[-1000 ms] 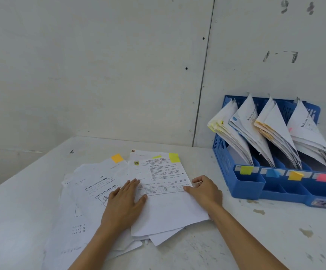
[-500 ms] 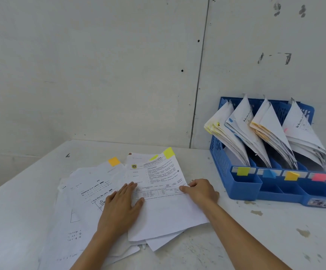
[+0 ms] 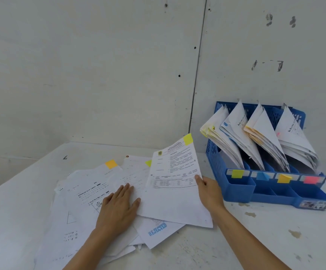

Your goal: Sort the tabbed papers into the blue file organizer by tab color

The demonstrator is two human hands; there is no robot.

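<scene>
Head cam, quick take: biggest risk imo is the yellow-tabbed sheet flopping, bc your right hand only pinches it by the right edge, thumb on top, and the far end is up off the pile w/ nothing under it. It could buckle or catch on the fanned papers sticking out of the blue file organizer on the way in.

Also easy to miss the slot. The yellow label marks the leftmost compartment, right next to the blue one, and the stacks lean over each other, so the gap isn't obvious.

A second yellow tab peeks out just under this sheet, and that paper could drag along if they stick. Your left hand lies flat, fingers spread, pressing the loose pile down, which should help.

Position-wise: the sheet sits btw your two hands, near end resting on the pile, tabbed corner pointing far-right toward the organizer, which stands just right of your right hand on the table.
</scene>
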